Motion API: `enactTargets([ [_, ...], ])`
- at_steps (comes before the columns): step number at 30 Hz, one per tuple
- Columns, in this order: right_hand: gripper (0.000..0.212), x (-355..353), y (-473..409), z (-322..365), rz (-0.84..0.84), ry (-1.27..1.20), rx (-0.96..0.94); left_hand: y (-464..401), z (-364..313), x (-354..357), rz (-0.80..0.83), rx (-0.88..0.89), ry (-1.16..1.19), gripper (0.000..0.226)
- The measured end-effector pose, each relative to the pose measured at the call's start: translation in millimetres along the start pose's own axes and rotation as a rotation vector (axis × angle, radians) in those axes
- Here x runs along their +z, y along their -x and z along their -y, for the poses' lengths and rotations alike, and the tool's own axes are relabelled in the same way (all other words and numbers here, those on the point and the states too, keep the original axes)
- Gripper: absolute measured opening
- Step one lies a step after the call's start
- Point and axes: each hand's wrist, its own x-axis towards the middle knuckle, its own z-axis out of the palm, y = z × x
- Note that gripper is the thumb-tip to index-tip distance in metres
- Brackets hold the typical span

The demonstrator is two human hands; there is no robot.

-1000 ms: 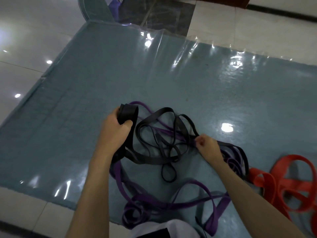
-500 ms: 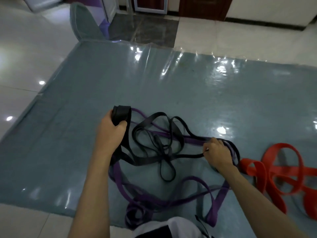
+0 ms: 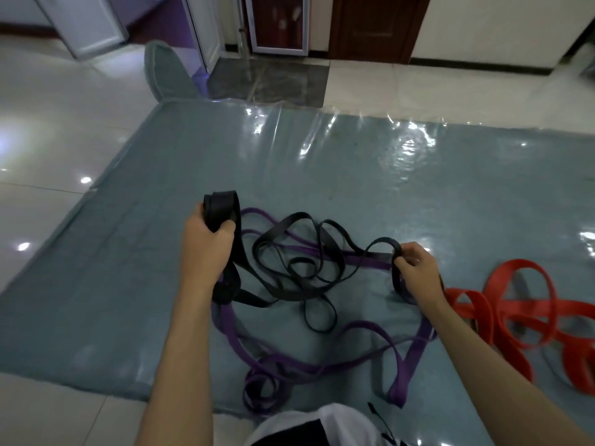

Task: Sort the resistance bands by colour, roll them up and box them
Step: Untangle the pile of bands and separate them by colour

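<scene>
Tangling black bands [image 3: 289, 268] over purple bands [image 3: 289, 368]

We have 1 view only, from a wide-angle camera worn on the head, so no 2nd view shares the scene. It faces forward and steeply down over both forearms onto a mat [image 3: 135, 284] on the floor [image 3: 48, 130]. The hands sit near and low in frame, while doors [image 3: 370, 24] stand far off at the top edge.

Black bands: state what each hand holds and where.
Left hand grips gathered loops of black bands at their top; right hand pinches a black band's loop end.
</scene>
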Motion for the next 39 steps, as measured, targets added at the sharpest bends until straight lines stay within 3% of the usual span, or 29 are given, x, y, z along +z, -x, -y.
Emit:
enactTargets([
  [7, 0.026, 35, 5, 8, 0.128, 0.067, -0.063, 1, -2, -2, 0.190, -0.022, -0.007, 0.025],
  [10, 0.028, 47, 1, 21, 0.154, 0.168, -0.230, 0, -7, 2, 0.248, -0.011, -0.016, 0.027],
  [15, 0.029, 83, -10, 50, 0.261, 0.260, -0.515, -5, -15, 14, 0.299, 0.004, -0.037, 0.054],
  [18, 0.032, 110, -11, 50, 0.410, 0.264, -0.495, -12, -16, 19, 0.312, -0.008, -0.056, 0.050],
  [21, 0.039, 116, -9, 28, 0.565, 0.329, -0.333, -20, -14, 24, 0.320, -0.008, -0.079, 0.050],
  [23, 0.037, 102, -7, 6, 0.499, 0.386, -0.290, -24, -13, 27, 0.318, -0.004, -0.086, 0.055],
  [26, 0.031, 63, -6, -35, 0.132, 0.525, -0.218, -27, -11, 29, 0.305, -0.018, -0.107, 0.061],
  [29, 0.027, 17, -13, -67, -0.239, 0.609, 0.102, -32, -6, 32, 0.284, -0.045, -0.112, 0.051],
  [31, 0.027, -2, -17, -79, -0.215, 0.622, 0.302, -34, -4, 35, 0.281, -0.055, -0.115, 0.042],
  [34, 0.030, -14, -23, -82, -0.057, 0.678, 0.319, -35, -2, 39, 0.289, -0.056, -0.124, 0.038],
  [39, 0.026, -11, -37, -71, -0.210, 0.593, 0.368, -32, -4, 42, 0.313, -0.034, -0.121, 0.034],
])
